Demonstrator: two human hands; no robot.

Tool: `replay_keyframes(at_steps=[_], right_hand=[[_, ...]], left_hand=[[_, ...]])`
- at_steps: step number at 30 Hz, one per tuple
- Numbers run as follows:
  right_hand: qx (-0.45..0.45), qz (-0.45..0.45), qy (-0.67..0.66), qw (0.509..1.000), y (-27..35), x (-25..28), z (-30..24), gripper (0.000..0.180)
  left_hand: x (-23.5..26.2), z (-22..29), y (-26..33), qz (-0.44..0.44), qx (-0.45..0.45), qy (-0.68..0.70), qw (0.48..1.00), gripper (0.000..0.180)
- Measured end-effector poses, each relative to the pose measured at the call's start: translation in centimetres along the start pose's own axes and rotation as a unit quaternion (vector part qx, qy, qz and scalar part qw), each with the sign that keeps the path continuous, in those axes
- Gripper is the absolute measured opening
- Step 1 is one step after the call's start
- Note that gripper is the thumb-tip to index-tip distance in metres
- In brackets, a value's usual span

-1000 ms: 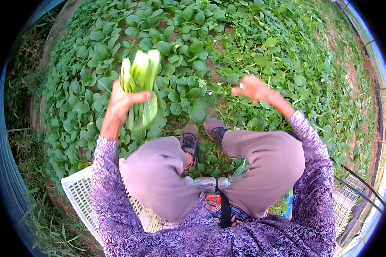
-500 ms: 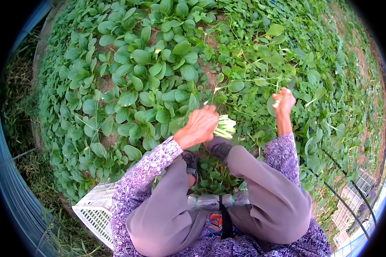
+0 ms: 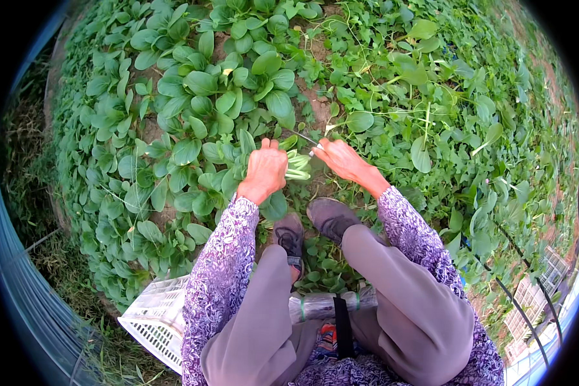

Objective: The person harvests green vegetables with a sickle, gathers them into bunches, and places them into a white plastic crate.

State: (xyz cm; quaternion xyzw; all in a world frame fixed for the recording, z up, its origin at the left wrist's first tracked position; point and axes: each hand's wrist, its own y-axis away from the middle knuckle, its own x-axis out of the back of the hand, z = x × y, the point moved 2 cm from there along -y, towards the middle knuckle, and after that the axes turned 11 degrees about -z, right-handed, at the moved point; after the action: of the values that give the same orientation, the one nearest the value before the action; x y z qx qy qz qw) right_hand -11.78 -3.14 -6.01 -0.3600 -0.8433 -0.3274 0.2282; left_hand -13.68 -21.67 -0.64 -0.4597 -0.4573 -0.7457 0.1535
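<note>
Down at the soil line sits a low leafy green plant with pale green stalks (image 3: 297,165), rooted in the garden bed just ahead of the person's shoes. Its stalks show as a light bundle between the two hands, leaves fanning off to the left under the fingers.

The left hand (image 3: 264,170) is closed over the plant's top from the left, fingers curled round the leaves, gathering them. The right hand (image 3: 342,159) comes in from the right, closed on a thin dark blade (image 3: 304,137), a small knife by the look of it, whose tip points across toward the base of the stalks. The blade is small in the picture, so whether it touches the stem I cannot tell.

How far along? By my reading, this plant is gripped but not yet free of the ground: its base sits low against the bare brown soil (image 3: 315,103). The cut looks like the step in hand. Plenty is left, too: a dense patch of broad-leaved green plants (image 3: 206,83) fills the bed to the left and ahead, uncut.

Behind the person's left side, a white plastic lattice crate (image 3: 154,315) stands on the grass, well apart from the hands. What it holds is hidden by the patterned purple sleeve (image 3: 222,276).
</note>
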Motion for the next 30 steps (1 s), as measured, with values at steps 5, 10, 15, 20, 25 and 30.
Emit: replay_keyframes(at_steps=[5, 10, 15, 20, 25, 30], right_hand=[[0.068, -0.009, 0.023, 0.997, -0.5, -2.8, 1.3, 0.028], [0.109, 0.060, 0.123, 0.985, 0.6, -5.4, 2.3, 0.023], [-0.034, -0.010, 0.009, 0.999, 2.0, -3.9, 0.2, 0.024], [-0.068, 0.018, -0.038, 0.997, 2.6, -4.4, 0.9, 0.037], [-0.061, 0.015, -0.057, 0.996, 2.2, -4.8, 1.1, 0.039], [-0.114, 0.110, -0.168, 0.973, 7.2, -2.8, 0.5, 0.037]], left_hand=[[-1.0, 0.3, 1.3, 0.032, -0.007, -0.004, 0.999, 0.024], [-1.0, 0.1, 0.9, 0.026, -0.014, -0.002, 1.000, 0.021], [-1.7, -0.1, 1.3, 0.029, -0.035, -0.002, 0.999, 0.018], [-1.5, 1.2, 1.5, 0.036, -0.047, -0.038, 0.998, 0.017], [-0.3, 0.9, 1.9, -0.003, -0.021, -0.018, 1.000, 0.022], [2.3, 5.7, 6.0, 0.116, -0.105, -0.087, 0.984, 0.026]])
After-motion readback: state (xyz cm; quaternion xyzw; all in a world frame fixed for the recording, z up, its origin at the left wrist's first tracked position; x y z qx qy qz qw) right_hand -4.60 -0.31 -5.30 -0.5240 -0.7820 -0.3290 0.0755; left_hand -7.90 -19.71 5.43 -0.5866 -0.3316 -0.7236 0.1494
